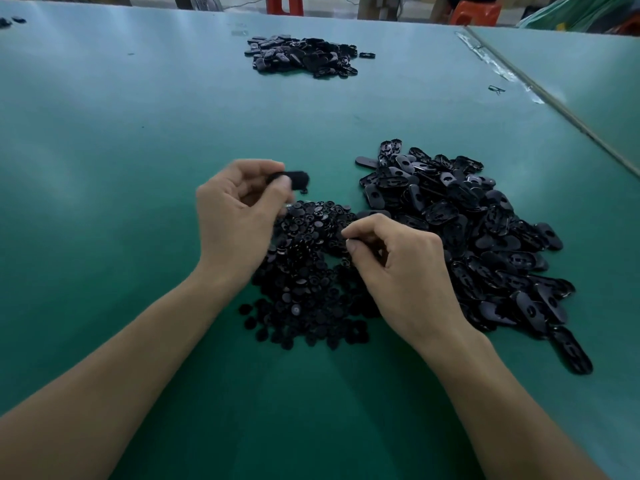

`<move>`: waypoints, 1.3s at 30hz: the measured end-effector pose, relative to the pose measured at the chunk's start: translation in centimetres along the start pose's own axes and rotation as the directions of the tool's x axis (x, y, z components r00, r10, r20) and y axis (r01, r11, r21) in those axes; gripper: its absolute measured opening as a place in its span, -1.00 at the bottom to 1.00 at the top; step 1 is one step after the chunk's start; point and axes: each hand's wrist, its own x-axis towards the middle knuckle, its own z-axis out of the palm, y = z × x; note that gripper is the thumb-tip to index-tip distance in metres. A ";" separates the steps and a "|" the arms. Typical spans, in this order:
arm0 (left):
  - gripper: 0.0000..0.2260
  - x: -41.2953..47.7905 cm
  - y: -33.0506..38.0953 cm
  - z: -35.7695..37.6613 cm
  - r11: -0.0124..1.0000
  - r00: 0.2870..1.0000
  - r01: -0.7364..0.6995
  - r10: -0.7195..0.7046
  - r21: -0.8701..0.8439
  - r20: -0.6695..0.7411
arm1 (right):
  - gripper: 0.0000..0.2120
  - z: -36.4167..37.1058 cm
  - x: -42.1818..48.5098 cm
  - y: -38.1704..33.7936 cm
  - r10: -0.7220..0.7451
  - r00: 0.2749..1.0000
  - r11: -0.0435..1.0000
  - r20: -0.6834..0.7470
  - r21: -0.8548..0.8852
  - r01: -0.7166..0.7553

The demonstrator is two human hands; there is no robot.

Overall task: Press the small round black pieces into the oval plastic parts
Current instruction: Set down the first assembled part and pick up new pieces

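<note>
The left hand [235,216] is raised over the green tabletop [104,168], fingers curled, and pinches one oval plastic part [294,179] between thumb and fingertips. Just below lies the heap of small round black pieces [304,278]. The right hand [405,271] is over this heap, with thumb and forefinger closed on what seems to be one round piece [356,242]. On the right, the heap of oval parts [478,237] lies just beside. A third heap [304,55] lies far behind.

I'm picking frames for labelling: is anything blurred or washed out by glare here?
Head view: the left hand and its oval part are motion-smeared; the right hand, pinching a round piece, is sharp. Head view: pale glare streaks cross the green table.
</note>
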 end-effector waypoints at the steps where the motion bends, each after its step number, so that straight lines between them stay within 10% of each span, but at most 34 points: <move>1: -0.90 0.7 -0.2 -0.6 1.000 0.999 0.006 -0.005 0.020 -0.052 | -0.90 0.0 0.0 0.1 0.005 1.000 1.000 0.008 -0.009 -0.005; 17: -0.87 4.0 -3.0 -4.9 0.700 0.983 0.118 0.016 0.705 -0.181 | -0.66 -1.3 1.0 1.2 0.141 0.984 0.933 -0.111 -0.317 -0.170; 39: -0.88 -1.3 -0.2 0.6 0.877 0.981 -0.191 0.160 0.441 0.107 | -0.74 -0.7 4.1 0.3 0.257 0.963 0.850 0.084 -0.493 -0.184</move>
